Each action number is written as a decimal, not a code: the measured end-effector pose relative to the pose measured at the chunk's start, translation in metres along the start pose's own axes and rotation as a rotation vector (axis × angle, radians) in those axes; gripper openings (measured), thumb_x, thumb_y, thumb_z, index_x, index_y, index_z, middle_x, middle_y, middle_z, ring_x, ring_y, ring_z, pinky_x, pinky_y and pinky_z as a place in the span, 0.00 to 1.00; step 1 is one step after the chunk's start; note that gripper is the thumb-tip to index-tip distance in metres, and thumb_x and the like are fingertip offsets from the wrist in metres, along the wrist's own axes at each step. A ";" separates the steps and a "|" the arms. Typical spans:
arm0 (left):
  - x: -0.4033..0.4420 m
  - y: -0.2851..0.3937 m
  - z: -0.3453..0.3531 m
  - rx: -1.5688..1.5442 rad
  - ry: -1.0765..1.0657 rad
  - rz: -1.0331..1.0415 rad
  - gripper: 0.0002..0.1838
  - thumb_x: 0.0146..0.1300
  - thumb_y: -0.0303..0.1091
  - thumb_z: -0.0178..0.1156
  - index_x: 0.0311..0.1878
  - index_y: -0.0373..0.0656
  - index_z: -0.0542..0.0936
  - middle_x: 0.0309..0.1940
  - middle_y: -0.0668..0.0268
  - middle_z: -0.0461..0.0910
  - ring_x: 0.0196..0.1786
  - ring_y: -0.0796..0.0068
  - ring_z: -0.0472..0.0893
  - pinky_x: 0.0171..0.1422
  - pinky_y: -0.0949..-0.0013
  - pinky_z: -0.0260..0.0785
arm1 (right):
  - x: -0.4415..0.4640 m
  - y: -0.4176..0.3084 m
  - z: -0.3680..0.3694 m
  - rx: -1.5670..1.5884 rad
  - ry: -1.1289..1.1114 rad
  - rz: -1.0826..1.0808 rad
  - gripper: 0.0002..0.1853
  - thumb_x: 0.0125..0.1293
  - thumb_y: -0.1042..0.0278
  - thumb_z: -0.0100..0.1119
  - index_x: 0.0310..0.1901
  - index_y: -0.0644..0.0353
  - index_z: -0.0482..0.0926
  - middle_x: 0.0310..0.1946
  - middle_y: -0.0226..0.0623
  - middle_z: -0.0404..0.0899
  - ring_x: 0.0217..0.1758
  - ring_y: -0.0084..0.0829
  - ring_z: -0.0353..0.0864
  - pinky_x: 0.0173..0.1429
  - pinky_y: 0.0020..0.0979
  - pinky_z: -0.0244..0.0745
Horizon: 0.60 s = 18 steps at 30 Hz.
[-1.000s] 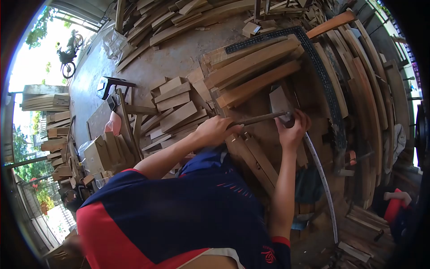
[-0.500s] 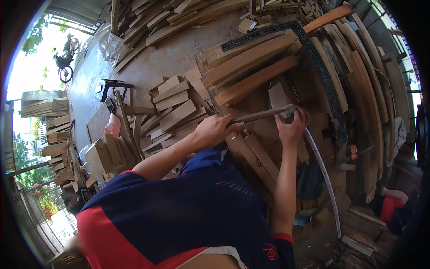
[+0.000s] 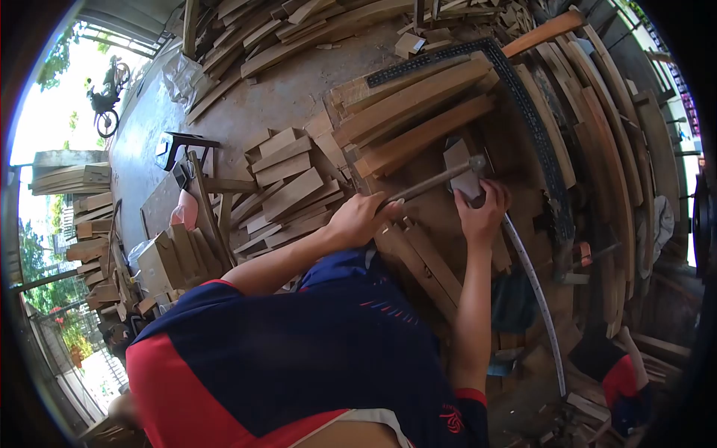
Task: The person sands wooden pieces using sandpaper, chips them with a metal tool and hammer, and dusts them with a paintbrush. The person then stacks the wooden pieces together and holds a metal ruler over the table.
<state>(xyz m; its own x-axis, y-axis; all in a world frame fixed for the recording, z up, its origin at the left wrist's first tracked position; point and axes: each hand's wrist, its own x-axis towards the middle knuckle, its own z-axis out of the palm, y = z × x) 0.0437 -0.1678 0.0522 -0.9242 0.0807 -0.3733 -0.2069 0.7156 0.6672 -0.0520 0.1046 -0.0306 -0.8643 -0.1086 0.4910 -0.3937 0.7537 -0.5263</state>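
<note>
the workshop's concrete floor (image 3: 287, 93) runs past heaps of cut wood to a motorbike (image 3: 108, 93) in the bright opening on my left, and long planks (image 3: 612, 149) stand packed on my right.

my left hand (image 3: 357, 222) is closed around the near end of a stick-like tool (image 3: 433, 184), thumb along its side. my right hand (image 3: 483, 216) is half curled, fingertips at the near end of a pale block (image 3: 467, 184); i cannot tell whether they pinch it or only steady it.

the tool's blunt tip has just swung away from my right fingertips, where it sat close a moment ago, and it now crosses over the block. that leaves more of the block's near end showing and my fingers clearer of the tip; i cannot tell whether tip and block touch.

a pale marked strip (image 3: 534, 280), perhaps a measuring tape, trails from beneath my right hand towards the lower right. beyond the block, thick timbers (image 3: 414, 98) lie side by side on the bench (image 3: 427, 211), with a black perforated strip (image 3: 526, 93) bending around them. farther out, the co-worker's red sleeve (image 3: 620, 379) has come further in at the lower right, well apart from my hands.
</note>
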 end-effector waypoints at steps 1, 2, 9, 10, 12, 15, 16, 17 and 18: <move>-0.002 0.001 0.002 -0.031 0.034 0.011 0.31 0.83 0.58 0.49 0.49 0.34 0.83 0.33 0.40 0.84 0.42 0.34 0.85 0.49 0.43 0.76 | 0.000 -0.001 -0.001 0.000 -0.007 0.005 0.28 0.50 0.64 0.86 0.51 0.62 0.82 0.55 0.45 0.81 0.65 0.52 0.75 0.70 0.53 0.73; 0.003 -0.002 0.003 0.003 0.011 -0.032 0.32 0.83 0.60 0.49 0.50 0.34 0.83 0.35 0.39 0.85 0.44 0.34 0.85 0.51 0.42 0.76 | 0.001 -0.002 -0.001 0.002 -0.006 0.008 0.28 0.50 0.64 0.85 0.51 0.62 0.82 0.55 0.45 0.82 0.65 0.52 0.75 0.70 0.53 0.73; 0.008 -0.007 -0.005 0.003 0.096 -0.004 0.32 0.83 0.57 0.50 0.55 0.32 0.82 0.38 0.38 0.85 0.47 0.34 0.85 0.53 0.41 0.76 | 0.000 0.000 -0.001 0.007 -0.033 0.033 0.26 0.51 0.64 0.85 0.49 0.63 0.83 0.53 0.46 0.82 0.64 0.53 0.76 0.69 0.53 0.74; 0.008 -0.008 -0.004 -0.033 0.126 0.027 0.31 0.83 0.55 0.50 0.55 0.31 0.82 0.37 0.39 0.85 0.46 0.34 0.85 0.52 0.41 0.75 | 0.001 0.000 -0.001 0.005 -0.033 0.032 0.26 0.51 0.64 0.85 0.49 0.63 0.83 0.52 0.47 0.82 0.64 0.54 0.76 0.68 0.53 0.74; 0.010 -0.003 -0.005 0.000 0.067 -0.043 0.30 0.83 0.55 0.50 0.55 0.31 0.82 0.38 0.39 0.85 0.47 0.35 0.85 0.52 0.43 0.75 | 0.002 -0.003 -0.001 0.016 -0.030 0.034 0.27 0.51 0.63 0.85 0.49 0.63 0.82 0.52 0.47 0.82 0.63 0.55 0.76 0.68 0.54 0.74; 0.010 -0.004 -0.001 0.007 0.060 -0.070 0.30 0.83 0.57 0.50 0.52 0.33 0.83 0.39 0.38 0.85 0.48 0.33 0.85 0.53 0.41 0.76 | 0.003 -0.003 -0.005 0.036 -0.017 0.010 0.27 0.50 0.64 0.85 0.49 0.63 0.82 0.51 0.48 0.82 0.62 0.56 0.77 0.67 0.55 0.74; 0.010 -0.006 0.001 0.008 0.062 -0.057 0.30 0.82 0.58 0.50 0.51 0.35 0.83 0.39 0.37 0.86 0.48 0.31 0.85 0.54 0.39 0.76 | 0.004 -0.001 -0.005 0.037 -0.004 0.008 0.27 0.50 0.64 0.85 0.49 0.63 0.81 0.50 0.48 0.82 0.61 0.56 0.77 0.67 0.55 0.74; 0.008 -0.008 0.003 0.005 0.061 -0.051 0.30 0.82 0.58 0.51 0.50 0.34 0.83 0.38 0.37 0.85 0.48 0.31 0.84 0.53 0.39 0.76 | 0.005 0.001 -0.006 0.040 -0.002 0.010 0.26 0.50 0.64 0.85 0.48 0.62 0.81 0.50 0.48 0.82 0.61 0.56 0.77 0.66 0.55 0.74; 0.002 -0.010 0.005 0.001 0.062 -0.054 0.30 0.82 0.58 0.51 0.49 0.34 0.83 0.38 0.36 0.85 0.47 0.31 0.84 0.53 0.39 0.75 | 0.004 0.001 -0.006 0.049 -0.006 0.013 0.26 0.50 0.64 0.85 0.48 0.62 0.81 0.49 0.48 0.82 0.60 0.57 0.77 0.66 0.56 0.74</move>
<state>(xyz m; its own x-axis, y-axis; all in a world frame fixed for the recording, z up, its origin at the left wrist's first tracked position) 0.0455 -0.1716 0.0411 -0.9297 -0.0011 -0.3683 -0.2569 0.7186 0.6462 -0.0538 0.1082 -0.0250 -0.8714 -0.1030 0.4796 -0.3970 0.7225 -0.5660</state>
